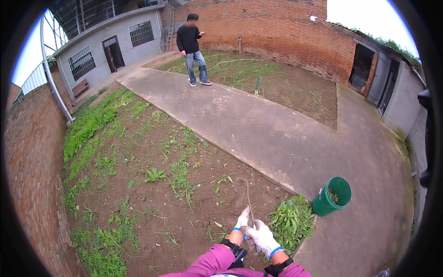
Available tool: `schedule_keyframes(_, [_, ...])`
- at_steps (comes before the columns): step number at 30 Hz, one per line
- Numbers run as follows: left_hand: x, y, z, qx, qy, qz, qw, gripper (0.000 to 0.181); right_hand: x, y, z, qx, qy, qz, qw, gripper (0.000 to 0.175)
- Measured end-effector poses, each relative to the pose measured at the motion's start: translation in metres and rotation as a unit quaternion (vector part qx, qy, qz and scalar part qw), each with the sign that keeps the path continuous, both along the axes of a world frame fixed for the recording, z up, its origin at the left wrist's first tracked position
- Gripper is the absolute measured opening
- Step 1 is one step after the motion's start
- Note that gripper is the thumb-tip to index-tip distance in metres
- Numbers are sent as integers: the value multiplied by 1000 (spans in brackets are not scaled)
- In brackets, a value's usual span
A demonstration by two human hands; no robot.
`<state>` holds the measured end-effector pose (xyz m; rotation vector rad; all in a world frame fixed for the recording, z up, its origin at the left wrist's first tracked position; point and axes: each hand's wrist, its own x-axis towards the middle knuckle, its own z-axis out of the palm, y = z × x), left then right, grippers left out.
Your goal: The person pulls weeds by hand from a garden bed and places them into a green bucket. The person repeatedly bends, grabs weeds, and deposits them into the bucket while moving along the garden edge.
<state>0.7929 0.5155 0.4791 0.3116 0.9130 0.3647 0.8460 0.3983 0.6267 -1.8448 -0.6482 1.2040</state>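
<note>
A thin-handled hoe (248, 195) reaches forward from my hands over the bare soil (207, 211). Its head looks soil-coloured and blends into the ground, so its exact shape is hard to make out. My left hand (243, 219), in a white work glove with a blue cuff, grips the shaft farther forward. Closer to my body, my right hand (262, 237) is closed around the same shaft in a matching, dirt-stained glove. A heap of leafy green plants (292, 216) lies just right of my hands at the plot's edge.
A green plastic bucket (327, 202) holding some plant matter stands on the concrete path (277, 138). Another person (189, 45) stands farther up that path. Weeds (104, 239) and leafy rows (91, 124) grow to the left, beside a brick wall (34, 166).
</note>
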Motion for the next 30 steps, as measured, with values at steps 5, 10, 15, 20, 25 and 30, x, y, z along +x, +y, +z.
schedule_keyframes(5, [-13,-24,-19,34,-25,-28,999,31,-15,-8,19,53,143,-9,988,47])
schedule_keyframes(10, [-11,-22,-31,104,-1,-15,994,21,-17,-14,19,15,122,34,992,45])
schedule_keyframes(15, [-59,2,-51,23,-56,149,987,16,0,-32,12,36,269,-106,957,30])
schedule_keyframes(20, [-199,16,-87,109,312,58,942,45,65,-101,-24,2,240,-273,931,18])
schedule_keyframes(25, [-383,-27,-118,47,485,146,861,67,95,-184,-45,-80,207,-282,933,21])
schedule_keyframes(30, [-446,-78,-106,-39,471,251,845,63,85,-207,-14,-36,331,-294,896,30])
